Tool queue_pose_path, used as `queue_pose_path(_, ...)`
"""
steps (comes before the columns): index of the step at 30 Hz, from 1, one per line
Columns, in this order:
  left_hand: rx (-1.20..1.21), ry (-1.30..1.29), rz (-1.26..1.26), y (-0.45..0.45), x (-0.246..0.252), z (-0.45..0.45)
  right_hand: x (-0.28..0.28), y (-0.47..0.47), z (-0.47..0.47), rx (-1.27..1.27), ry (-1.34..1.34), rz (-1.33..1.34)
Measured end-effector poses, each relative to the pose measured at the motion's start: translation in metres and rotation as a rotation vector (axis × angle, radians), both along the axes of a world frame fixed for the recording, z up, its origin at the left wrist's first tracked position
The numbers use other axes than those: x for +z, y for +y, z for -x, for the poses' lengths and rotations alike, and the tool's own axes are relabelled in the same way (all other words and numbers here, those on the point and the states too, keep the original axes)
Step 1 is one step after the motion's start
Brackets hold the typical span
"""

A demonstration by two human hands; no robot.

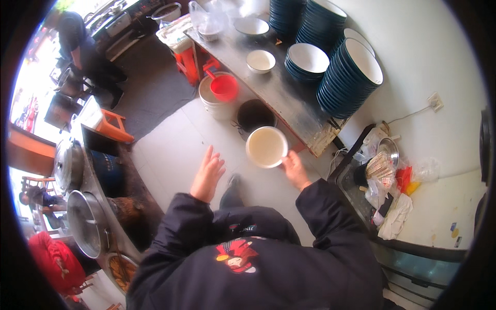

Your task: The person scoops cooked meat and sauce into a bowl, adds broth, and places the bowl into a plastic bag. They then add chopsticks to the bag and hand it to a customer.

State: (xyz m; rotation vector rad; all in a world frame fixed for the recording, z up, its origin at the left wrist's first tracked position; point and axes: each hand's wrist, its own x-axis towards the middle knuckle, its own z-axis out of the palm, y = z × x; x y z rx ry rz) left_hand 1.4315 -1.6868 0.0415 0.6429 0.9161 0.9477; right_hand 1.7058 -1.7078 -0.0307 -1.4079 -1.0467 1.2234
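My right hand (295, 170) grips the rim of a round white bowl (267, 147), which is tipped so that its inside faces me. Held out over the tiled floor, my left hand (208, 176) has its fingers raised and nothing in it. Behind the bowl, a dark round bucket (255, 114) stands on the floor beside the metal table. Next to it is a white bucket (215, 107) with a red plastic dipper (224, 87) across its mouth.
The metal table (286, 104) bears a small white bowl (260, 61) and tall stacks of dark-sided bowls (348, 79). Large pots (87, 224) line a counter at left. Bundled chopsticks (381, 168) and plastic bags lie at right. A person in dark clothes (87, 50) stands at upper left.
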Motion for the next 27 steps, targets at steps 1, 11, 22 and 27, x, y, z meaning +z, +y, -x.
queue_pose_path(1, -0.029, -0.011, 0.007, 0.017, -0.003, -0.004, -0.012, 0.009, -0.017, -0.070, 0.130, -0.065)
queue_pose_path(11, -0.153, 0.104, 0.078, 0.172, -0.027, -0.035, -0.113, 0.097, -0.128, -0.669, 0.270, 0.113)
queue_pose_path(22, -0.399, -0.109, 0.110, 0.215, -0.011, -0.209, 0.027, -0.045, -0.228, -0.808, -0.054, 0.176)
queue_pose_path(27, -0.545, -0.164, 0.052, 0.178, 0.003, -0.283, 0.136, -0.228, -0.344, -1.388, -0.289, 0.124)
